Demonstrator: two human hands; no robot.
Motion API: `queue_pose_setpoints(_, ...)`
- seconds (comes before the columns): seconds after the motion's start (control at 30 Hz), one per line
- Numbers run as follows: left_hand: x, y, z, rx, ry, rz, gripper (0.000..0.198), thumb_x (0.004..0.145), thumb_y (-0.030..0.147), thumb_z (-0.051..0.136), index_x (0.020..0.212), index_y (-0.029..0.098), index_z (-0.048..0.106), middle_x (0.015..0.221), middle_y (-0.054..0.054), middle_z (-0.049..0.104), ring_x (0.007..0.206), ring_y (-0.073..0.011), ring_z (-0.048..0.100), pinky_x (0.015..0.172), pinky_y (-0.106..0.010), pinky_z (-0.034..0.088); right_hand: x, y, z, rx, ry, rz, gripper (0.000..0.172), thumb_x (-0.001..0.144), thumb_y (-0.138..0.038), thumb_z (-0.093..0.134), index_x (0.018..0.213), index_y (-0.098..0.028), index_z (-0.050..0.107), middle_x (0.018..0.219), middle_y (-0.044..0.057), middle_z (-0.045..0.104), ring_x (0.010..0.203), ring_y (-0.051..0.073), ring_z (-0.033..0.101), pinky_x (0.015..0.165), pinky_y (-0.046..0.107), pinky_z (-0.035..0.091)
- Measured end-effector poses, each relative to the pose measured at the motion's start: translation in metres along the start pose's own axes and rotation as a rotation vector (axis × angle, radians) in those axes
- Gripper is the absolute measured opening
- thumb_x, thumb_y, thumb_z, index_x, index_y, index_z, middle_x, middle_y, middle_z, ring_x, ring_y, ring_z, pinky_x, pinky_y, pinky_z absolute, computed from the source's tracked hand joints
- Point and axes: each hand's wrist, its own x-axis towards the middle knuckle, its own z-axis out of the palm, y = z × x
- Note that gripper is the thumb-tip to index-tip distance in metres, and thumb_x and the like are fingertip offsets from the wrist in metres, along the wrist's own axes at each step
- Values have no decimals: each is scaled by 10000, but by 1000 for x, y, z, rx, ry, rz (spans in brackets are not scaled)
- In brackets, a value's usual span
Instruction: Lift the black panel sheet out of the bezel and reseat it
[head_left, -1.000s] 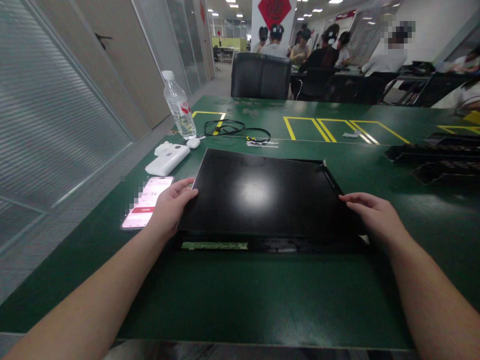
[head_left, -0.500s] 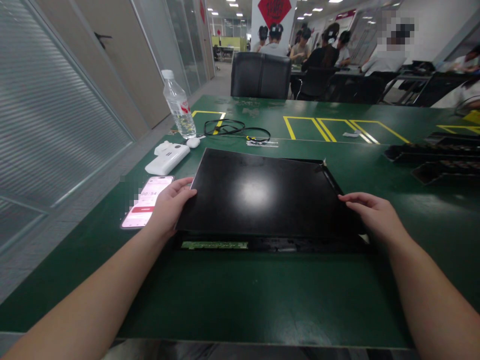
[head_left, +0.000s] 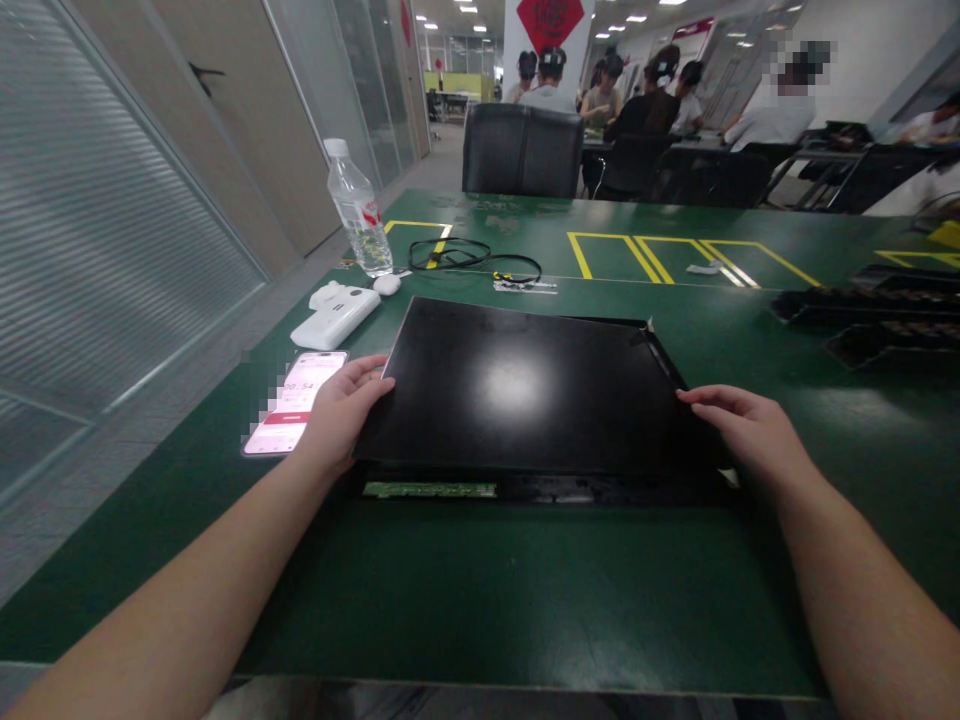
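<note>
A glossy black LCD panel (head_left: 510, 400) lies slightly askew over a black frame (head_left: 585, 489), whose front strip and upper right corner show past it. A narrow green circuit board (head_left: 429, 490) is visible along the frame's front left. My left hand (head_left: 349, 405) grips the panel's left edge, thumb on top and fingers partly hidden beneath. At the right edge, my right hand (head_left: 739, 425) pinches with thumb and forefinger; whether it also touches the frame there, I cannot tell. Pale bits of film or tape (head_left: 727, 478) stick out at the right corners.
Left of the panel lie a lit phone (head_left: 289, 405) and a white device (head_left: 335, 317). Behind them stand a water bottle (head_left: 360, 215) and a coiled black cable (head_left: 450, 254). Dark strip-like parts (head_left: 870, 310) lie at the right. Several people sit beyond an office chair (head_left: 523, 150).
</note>
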Motion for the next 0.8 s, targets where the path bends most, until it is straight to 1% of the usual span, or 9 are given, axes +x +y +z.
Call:
queue_pose_setpoints(0.07, 2, -2, -1, -9, -15, 12, 385, 620, 167, 811, 1000, 177, 743, 728, 21, 743, 629, -150, 652, 536, -215, 481, 0, 0, 0, -1, 4, -1, 216, 678, -393, 734, 837, -282, 828, 1025, 74, 831, 967, 306, 725, 912, 469, 537)
queue_pose_setpoints(0.3, 4, -5, -5, -13, -25, 16, 426, 613, 204, 851, 1030, 187, 765, 784, 8, 761, 682, -170, 671, 558, -233, 488, 1, 5, 1, 23, -20, -18, 241, 687, -432, 748, 861, -282, 820, 1012, 76, 826, 945, 304, 730, 856, 458, 558)
queue_pose_setpoints(0.4, 5, -6, -6, -18, -32, 12, 455, 615, 207, 860, 1060, 180, 765, 814, -5, 777, 712, -175, 682, 588, -236, 505, 1, 6, 0, 30, -24, -34, 230, 695, -427, 753, 861, -282, 815, 1019, 73, 825, 974, 308, 735, 882, 466, 564)
queue_pose_setpoints(0.6, 6, -9, -9, -5, -72, 35, 504, 647, 228, 882, 1133, 167, 760, 835, -15, 774, 755, -182, 691, 638, -239, 528, -1, 1, 0, 23, -12, -7, 195, 700, -386, 739, 846, -285, 821, 1021, 66, 829, 998, 312, 741, 969, 506, 548)
queue_pose_setpoints(0.8, 6, -8, -10, 21, -107, 41, 525, 690, 235, 867, 1197, 161, 754, 947, -67, 814, 831, -226, 743, 684, -277, 579, 0, 3, 0, 39, -7, -49, 175, 705, -380, 750, 838, -292, 820, 1006, 59, 835, 1013, 314, 745, 964, 505, 560)
